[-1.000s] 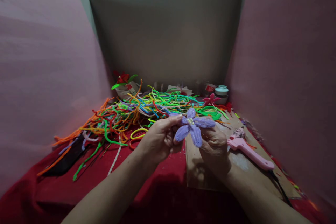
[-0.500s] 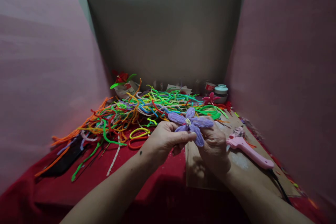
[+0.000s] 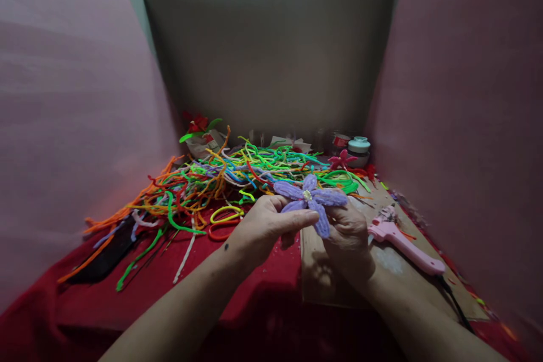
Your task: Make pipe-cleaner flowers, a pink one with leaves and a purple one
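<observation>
A purple pipe-cleaner flower (image 3: pixel 323 199) with long looped petals and a pale beaded centre is held up between my two hands. My left hand (image 3: pixel 271 226) pinches a lower-left petal, thumb on top and fingers curled beneath. My right hand (image 3: pixel 350 235) is closed behind the flower's right side, its fingertips partly hidden by the petals. Just right of that hand a pink glue gun (image 3: pixel 409 246) lies on a brown board (image 3: pixel 328 288). Scissors with yellow and red handles (image 3: pixel 227 215) rest left of my left hand.
A big tangle of coloured pipe cleaners (image 3: pixel 254 167) spreads across the red cloth (image 3: pixel 144 308). Behind it stand a lidded jar (image 3: pixel 358 150) and a dark pink flower (image 3: pixel 343 159). A black flat object (image 3: pixel 106 254) lies at left. Pink walls (image 3: pixel 458 96) close in both sides.
The flower has turned very slightly in my hands, and my left thumb lies a little further along the petal. The whole view has shifted slightly.
</observation>
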### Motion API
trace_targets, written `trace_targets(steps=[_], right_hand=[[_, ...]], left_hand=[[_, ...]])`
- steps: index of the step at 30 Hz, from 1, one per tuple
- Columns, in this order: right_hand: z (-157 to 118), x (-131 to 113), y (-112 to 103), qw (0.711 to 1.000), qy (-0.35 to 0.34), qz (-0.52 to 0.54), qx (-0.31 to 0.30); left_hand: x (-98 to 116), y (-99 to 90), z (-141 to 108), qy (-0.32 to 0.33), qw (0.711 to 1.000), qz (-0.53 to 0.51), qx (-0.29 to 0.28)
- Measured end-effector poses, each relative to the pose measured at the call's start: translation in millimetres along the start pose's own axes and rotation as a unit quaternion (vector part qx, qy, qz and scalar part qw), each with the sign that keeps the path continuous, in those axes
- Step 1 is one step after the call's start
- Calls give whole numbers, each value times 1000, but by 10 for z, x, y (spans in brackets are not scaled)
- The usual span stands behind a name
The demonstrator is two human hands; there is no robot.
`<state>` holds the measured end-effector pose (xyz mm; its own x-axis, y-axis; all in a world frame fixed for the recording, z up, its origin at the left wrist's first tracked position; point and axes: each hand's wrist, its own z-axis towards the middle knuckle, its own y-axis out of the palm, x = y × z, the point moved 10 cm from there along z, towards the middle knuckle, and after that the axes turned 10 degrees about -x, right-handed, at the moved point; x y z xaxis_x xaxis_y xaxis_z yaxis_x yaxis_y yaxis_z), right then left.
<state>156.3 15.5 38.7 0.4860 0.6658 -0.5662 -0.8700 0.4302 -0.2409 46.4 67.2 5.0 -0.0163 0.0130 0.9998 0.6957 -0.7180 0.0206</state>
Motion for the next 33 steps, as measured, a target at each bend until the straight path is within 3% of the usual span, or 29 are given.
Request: trace_targets(steps=[4, 8, 15, 18, 20, 24, 28, 33], right_hand=[[13, 24, 10, 1000, 15, 25, 3], [25, 39, 35, 998, 17, 51, -11], [4, 196, 136, 983, 87, 158, -33], [-7, 293, 183, 965, 149, 210, -37], [-26, 396, 200, 950, 202, 236, -32], [-65, 578, 182, 927, 253, 278, 8], [-95, 618, 265, 907, 265, 327, -3], [-128, 578, 226, 920, 282, 272, 14]], left_hand=[[-59, 47, 29, 3, 994, -99, -46], [-134, 24, 93, -4, 994, -91, -58], [-1, -129, 104, 44, 997, -53, -14], [7, -173, 99, 64, 994, -84, -4], [11, -272, 83, 90, 991, -94, 39], [89, -375, 9, 141, 979, 58, 137], [140, -119, 8, 180, 947, 235, 129], [185, 10, -35, 230, 885, 370, 167]])
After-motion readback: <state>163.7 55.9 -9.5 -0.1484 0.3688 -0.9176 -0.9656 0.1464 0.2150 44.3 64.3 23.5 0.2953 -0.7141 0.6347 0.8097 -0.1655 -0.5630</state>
